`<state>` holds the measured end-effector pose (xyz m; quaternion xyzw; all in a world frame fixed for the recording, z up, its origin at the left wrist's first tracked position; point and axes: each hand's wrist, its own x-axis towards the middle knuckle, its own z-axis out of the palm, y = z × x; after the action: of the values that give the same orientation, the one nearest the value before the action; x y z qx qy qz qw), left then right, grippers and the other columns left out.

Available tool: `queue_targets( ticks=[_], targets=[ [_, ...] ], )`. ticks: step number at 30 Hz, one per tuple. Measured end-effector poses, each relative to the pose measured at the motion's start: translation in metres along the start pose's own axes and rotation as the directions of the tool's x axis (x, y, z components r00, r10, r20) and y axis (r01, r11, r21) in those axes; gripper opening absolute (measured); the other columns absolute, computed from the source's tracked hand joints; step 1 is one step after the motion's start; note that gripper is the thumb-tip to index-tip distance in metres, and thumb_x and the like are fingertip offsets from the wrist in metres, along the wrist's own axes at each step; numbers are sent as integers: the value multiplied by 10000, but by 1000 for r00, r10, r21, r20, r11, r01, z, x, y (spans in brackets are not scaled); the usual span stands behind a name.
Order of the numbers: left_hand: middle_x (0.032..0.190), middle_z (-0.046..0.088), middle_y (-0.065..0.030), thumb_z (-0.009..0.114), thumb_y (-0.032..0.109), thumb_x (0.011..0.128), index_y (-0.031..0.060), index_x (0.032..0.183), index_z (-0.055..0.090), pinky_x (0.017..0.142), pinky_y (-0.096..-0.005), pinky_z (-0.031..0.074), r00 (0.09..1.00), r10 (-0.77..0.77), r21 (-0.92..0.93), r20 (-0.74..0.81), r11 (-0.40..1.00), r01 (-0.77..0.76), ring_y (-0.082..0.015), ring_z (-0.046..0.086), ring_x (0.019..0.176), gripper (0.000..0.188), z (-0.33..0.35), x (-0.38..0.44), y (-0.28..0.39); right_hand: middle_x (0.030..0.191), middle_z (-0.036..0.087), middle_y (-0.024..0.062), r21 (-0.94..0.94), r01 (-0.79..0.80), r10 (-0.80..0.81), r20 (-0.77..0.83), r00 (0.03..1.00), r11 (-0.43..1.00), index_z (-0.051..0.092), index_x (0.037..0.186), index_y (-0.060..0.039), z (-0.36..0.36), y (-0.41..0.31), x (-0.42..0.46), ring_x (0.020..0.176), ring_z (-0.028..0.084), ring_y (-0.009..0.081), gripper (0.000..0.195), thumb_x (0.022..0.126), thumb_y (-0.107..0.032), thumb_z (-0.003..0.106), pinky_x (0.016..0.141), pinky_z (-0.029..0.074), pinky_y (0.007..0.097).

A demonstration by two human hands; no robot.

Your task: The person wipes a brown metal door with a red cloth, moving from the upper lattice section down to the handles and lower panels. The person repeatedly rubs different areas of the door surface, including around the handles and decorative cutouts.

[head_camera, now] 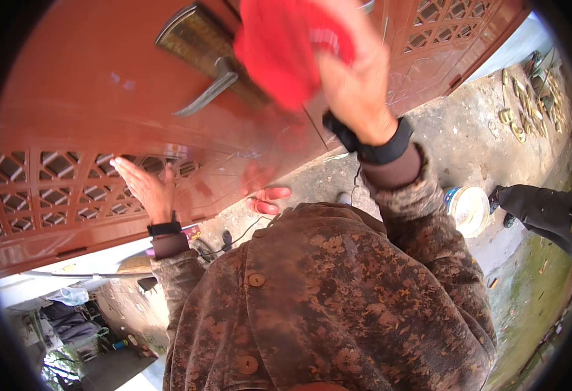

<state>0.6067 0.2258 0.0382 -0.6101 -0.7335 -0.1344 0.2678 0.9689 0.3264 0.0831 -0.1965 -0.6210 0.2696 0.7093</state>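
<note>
My right hand (356, 85) is raised at the top of the view and grips a red cloth (281, 54). The cloth is blurred and bears some pale marks. It hangs in front of a glossy red-brown door (85, 107); whether it touches the door I cannot tell. Just left of the cloth are a metal lever handle (210, 93) and its brass-coloured backplate (193, 36), partly covered by the cloth. My left hand (149, 190) holds nothing, its thumb apart from the extended fingers. Behind it lies the door's lower lattice panel (61, 168); contact there is unclear.
Red slippers (268, 199) lie on the concrete floor by the door's foot, near a dark cable (246, 232). To the right stands a white bucket (469, 211) beside another person's trouser legs (540, 207). Yellowish pieces (525, 107) lie scattered beyond. Stored items (70, 322) fill the lower left.
</note>
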Motion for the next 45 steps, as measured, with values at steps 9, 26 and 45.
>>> queue_targets(
  ticks=[9,26,45],
  targets=[
    [1551,86,-209,747,247,743,8,1490,48,1101,-538,242,998,-51,-134,35,989,55,-356,143,1431,1050,-5,-4,-5,1088,519,163,-732,188,-214,59,975,655,601,1152,-150,61,72,-32,932,486,415,551,626,-1,664,769,468,474],
    [1478,297,-233,562,-37,857,96,1515,24,1092,-397,259,784,-359,-666,507,414,620,-307,315,1364,861,6,-272,-59,1061,623,130,575,-649,845,-489,216,499,553,1148,-43,-72,167,-202,954,635,317,234,950,-135,471,809,548,504],
    [1553,150,-177,658,129,869,54,1506,115,1162,-432,103,903,-428,-461,-32,808,367,-297,155,1431,840,-52,-127,-200,1210,493,132,447,-879,985,31,-170,-166,474,1224,-92,302,138,-242,960,591,372,335,923,-229,523,631,563,489]
  ],
)
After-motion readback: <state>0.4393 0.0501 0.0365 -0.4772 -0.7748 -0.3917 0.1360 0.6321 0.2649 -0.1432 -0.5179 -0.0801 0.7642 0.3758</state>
